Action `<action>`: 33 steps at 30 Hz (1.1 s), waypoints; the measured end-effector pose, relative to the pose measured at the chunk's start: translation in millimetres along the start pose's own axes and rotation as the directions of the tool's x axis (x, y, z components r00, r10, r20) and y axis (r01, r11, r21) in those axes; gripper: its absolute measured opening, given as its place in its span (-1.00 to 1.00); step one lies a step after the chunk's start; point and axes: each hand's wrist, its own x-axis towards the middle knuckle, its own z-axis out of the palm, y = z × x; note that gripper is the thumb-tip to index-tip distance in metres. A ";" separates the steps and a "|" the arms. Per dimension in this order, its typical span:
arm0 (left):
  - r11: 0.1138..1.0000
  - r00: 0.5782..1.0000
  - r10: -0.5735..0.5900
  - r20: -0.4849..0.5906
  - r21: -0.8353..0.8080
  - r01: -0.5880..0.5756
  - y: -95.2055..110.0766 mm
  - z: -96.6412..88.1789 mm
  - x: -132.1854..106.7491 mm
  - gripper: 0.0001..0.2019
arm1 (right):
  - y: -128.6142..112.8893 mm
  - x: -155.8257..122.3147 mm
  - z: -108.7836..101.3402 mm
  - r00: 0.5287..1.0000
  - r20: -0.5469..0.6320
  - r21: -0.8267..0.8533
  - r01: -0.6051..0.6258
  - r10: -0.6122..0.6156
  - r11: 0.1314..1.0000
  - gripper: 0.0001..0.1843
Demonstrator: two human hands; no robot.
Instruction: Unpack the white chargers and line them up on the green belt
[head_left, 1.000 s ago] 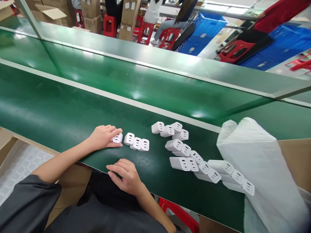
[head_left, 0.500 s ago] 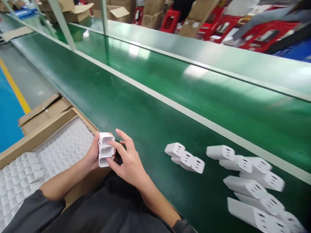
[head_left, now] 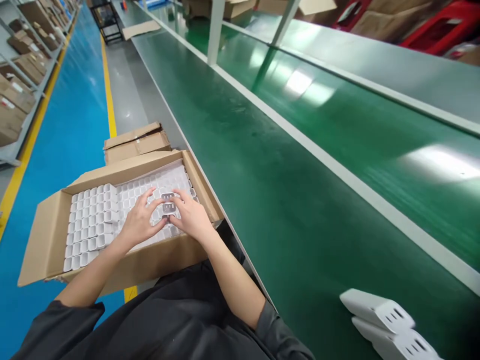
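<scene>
From my end, the L hand (head_left: 140, 222) and R hand (head_left: 192, 216) are close tog., fingertips clamped on opp. sides of a short stack of white charger shells (head_left: 169, 208), slots facing the cam, over the open cardboard carton (head_left: 161, 257). Can't tell if the stack touches the packed shells (head_left: 90, 217) below, partly under a thin white sheet (head_left: 170, 176). To my R, a couple of slotted shells (head_left: 369, 306) lie on the green bench (head_left: 270, 185), cut off by the pic edge.

A loose, dark charcoal fabric top (head_left: 195, 320); left of its front, a wide, creased sleeve (head_left: 60, 325), and right of it a matching sleeve (head_left: 279, 335) (both stopping short of the wrists), with forearms (head_left: 228, 275) and fingers (head_left: 144, 197) bare.
</scene>
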 end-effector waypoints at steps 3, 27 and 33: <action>0.987 0.981 -0.119 0.151 0.128 0.100 -7.6 6.7 -3.1 -0.63 | -5.9 12.4 22.7 0.992 0.126 -0.003 0.002 -0.002 1.000 -0.56; 0.398 0.350 -0.917 0.194 0.535 0.745 -82.9 -16.2 -140.5 -0.60 | 30.7 -21.9 71.6 0.995 0.076 0.272 0.041 -0.063 0.961 -0.56; 0.271 0.204 -0.963 0.178 0.630 0.728 -103.0 -23.1 -142.4 -0.48 | 30.6 -24.5 73.1 0.995 0.076 0.229 0.042 -0.060 0.972 -0.56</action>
